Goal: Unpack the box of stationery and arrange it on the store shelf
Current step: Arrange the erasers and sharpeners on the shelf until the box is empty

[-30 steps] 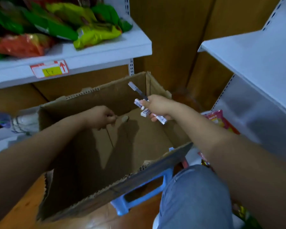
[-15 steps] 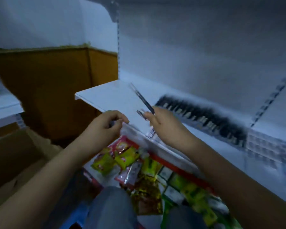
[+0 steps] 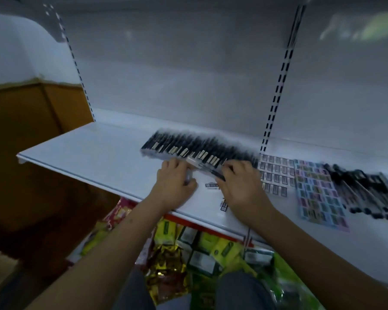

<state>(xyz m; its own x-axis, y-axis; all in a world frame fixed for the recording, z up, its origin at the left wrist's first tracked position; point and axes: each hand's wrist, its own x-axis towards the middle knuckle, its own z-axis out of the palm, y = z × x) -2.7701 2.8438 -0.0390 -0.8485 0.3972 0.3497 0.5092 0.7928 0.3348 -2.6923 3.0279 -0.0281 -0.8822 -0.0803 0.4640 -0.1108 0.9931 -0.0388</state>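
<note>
A long row of black pens (image 3: 199,145) lies side by side on the white store shelf (image 3: 94,151). Both my hands rest on the shelf just in front of that row. My right hand (image 3: 242,182) is curled around a dark pen (image 3: 215,173) that lies across the shelf between my hands. My left hand (image 3: 175,182) pinches the pale left end of that pen. Two small labelled items (image 3: 212,185) lie loose on the shelf near my hands. The picture is blurred.
To the right on the shelf lie a block of small dark packets (image 3: 276,173), a pastel sheet of small items (image 3: 318,193) and more black pens (image 3: 365,193). Snack packets (image 3: 188,249) fill the shelf below. A brown wall (image 3: 27,135) stands at left.
My view swung from the cardboard box to the shelf. Both hands carried the pens from the box down onto the shelf in front of the pen row.
</note>
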